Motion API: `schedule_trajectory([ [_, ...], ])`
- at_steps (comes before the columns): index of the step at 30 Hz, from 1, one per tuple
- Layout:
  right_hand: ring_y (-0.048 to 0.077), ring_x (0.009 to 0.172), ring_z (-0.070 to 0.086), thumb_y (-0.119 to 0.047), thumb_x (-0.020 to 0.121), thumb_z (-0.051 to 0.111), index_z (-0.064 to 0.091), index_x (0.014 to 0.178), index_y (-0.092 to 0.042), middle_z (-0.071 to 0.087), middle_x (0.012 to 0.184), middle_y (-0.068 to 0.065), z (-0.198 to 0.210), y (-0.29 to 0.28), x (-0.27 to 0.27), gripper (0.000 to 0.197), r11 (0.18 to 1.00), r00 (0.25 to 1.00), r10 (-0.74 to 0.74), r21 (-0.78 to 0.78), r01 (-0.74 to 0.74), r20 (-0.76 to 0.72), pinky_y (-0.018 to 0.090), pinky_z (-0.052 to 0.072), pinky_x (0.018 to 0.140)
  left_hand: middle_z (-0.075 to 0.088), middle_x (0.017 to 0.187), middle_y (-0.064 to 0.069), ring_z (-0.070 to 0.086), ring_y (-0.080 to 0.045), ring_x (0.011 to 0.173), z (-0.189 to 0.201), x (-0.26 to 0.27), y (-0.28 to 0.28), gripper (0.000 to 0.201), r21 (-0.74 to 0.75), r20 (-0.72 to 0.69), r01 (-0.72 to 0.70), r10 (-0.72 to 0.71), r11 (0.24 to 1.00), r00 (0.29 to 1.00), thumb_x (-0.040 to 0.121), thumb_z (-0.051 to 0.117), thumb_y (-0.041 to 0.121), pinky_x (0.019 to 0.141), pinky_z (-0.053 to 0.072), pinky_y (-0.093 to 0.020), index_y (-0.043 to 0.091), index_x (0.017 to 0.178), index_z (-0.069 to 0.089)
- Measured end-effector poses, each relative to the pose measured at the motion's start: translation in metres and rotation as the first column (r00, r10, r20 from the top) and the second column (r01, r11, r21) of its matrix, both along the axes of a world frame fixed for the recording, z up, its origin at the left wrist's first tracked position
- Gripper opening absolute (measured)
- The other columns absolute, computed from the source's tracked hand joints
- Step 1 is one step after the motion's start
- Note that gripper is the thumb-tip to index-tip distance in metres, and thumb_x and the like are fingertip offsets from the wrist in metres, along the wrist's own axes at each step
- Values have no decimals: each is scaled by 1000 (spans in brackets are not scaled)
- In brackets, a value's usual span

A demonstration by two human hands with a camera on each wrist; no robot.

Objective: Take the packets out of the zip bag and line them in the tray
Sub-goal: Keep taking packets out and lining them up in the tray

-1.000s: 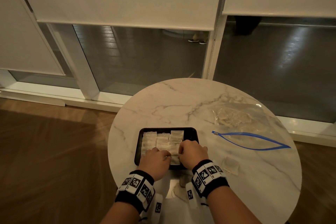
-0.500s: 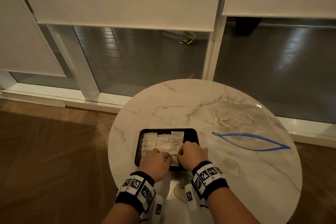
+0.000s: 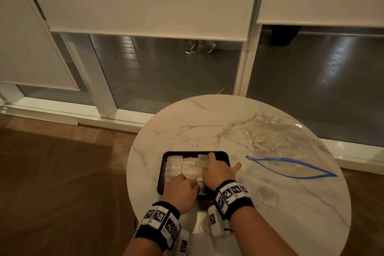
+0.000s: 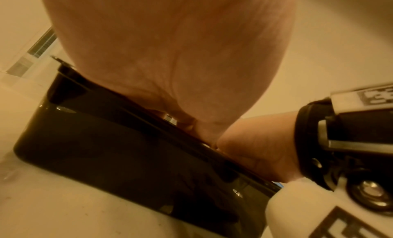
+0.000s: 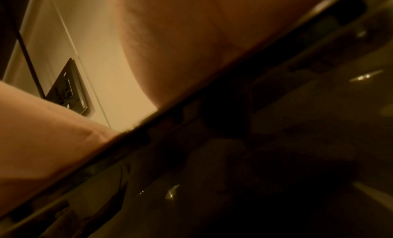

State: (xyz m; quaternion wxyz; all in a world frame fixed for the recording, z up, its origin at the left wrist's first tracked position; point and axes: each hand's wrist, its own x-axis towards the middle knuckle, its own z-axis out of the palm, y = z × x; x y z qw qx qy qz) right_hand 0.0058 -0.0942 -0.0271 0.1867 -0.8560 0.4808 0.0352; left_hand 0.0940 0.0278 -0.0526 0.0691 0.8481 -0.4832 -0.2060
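Black tray [image 3: 163, 174] at 6 o'clock on round marble counter [image 3: 207, 122], packets [image 3: 189, 167] lined in rows inside. Left hand [image 3: 181, 192] knuckles up over tray's near edge, fingers curled, grip cannot tell. Right hand [image 3: 216, 171] fingers stretched flat on right row. Zip bag [image 3: 276, 141] at 2 o'clock, mouth open, more packets inside. Loose packet [image 3: 267, 196] at 4 o'clock.
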Motion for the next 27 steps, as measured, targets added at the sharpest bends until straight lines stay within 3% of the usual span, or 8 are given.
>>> schedule_trajectory([
  [7, 22, 104, 60, -31, 89, 41, 46, 132, -25, 63, 90, -7, 0, 0, 1, 44, 1000, 998, 16, 8, -16, -56, 68, 7, 110, 60, 110, -4, 51, -24, 110, -1, 0, 0, 41, -12, 4, -1, 1, 1000, 1000, 98, 30, 42, 93, 43, -44, 30, 108, 68],
  [11, 21, 103, 59, -29, 90, 41, 47, 128, -28, 62, 93, -7, 1, -1, 1, 38, 999, 1000, 21, 28, -20, -18, 66, 12, 108, 60, 111, -3, 50, -23, 112, -1, 0, 2, 40, -29, 17, 8, -7, 1000, 1000, 100, 32, 42, 90, 41, -42, 30, 111, 68],
  [14, 18, 106, 57, -29, 93, 42, 49, 128, -33, 64, 104, -9, 7, -4, -7, 35, 1000, 994, 0, 31, -3, 112, 57, 21, 105, 57, 118, -1, 48, -21, 116, 7, -3, 3, 37, -82, -2, -18, 18, 996, 1000, 102, 37, 41, 97, 38, -40, 31, 118, 69],
  [16, 12, 103, 57, -29, 97, 44, 55, 123, -36, 63, 101, -15, 13, -7, -17, 29, 1000, 961, -10, 26, 2, 278, 47, 28, 102, 56, 118, 2, 48, -19, 116, 14, -4, 4, 32, -161, -18, -44, 41, 986, 999, 101, 42, 39, 99, 35, -39, 32, 117, 70],
  [19, 4, 92, 59, -27, 97, 52, 62, 107, -37, 64, 91, -20, 18, -16, -42, 17, 997, 843, -50, 83, 6, 535, 36, 41, 93, 58, 113, 6, 50, -18, 113, 22, -6, 4, 28, -252, -3, -39, 39, 967, 999, 100, 45, 37, 97, 35, -36, 31, 110, 71],
  [21, 5, 90, 63, -21, 96, 57, 66, 100, -31, 69, 94, -14, 18, -27, -61, 14, 990, 751, -120, 130, 47, 649, 32, 52, 87, 60, 111, 5, 52, -17, 111, 26, -7, 2, 28, -260, -22, -12, 6, 965, 1000, 101, 47, 37, 96, 36, -34, 28, 111, 71],
  [24, 13, 92, 65, -14, 95, 59, 69, 101, -23, 70, 97, -4, 19, -42, -88, 14, 975, 719, -218, 169, 141, 660, 32, 53, 85, 63, 109, 5, 54, -17, 110, 28, -15, -2, 30, -211, -71, 73, -90, 975, 993, 99, 50, 44, 98, 42, -37, 28, 112, 72],
  [27, 18, 96, 63, -15, 94, 59, 69, 106, -19, 69, 105, 4, 12, -53, -109, 17, 957, 777, -281, 221, 186, 563, 29, 46, 83, 67, 101, 3, 57, -19, 102, 26, -25, -3, 34, -135, -78, 140, -152, 981, 985, 101, 46, 45, 96, 43, -40, 26, 103, 74],
])
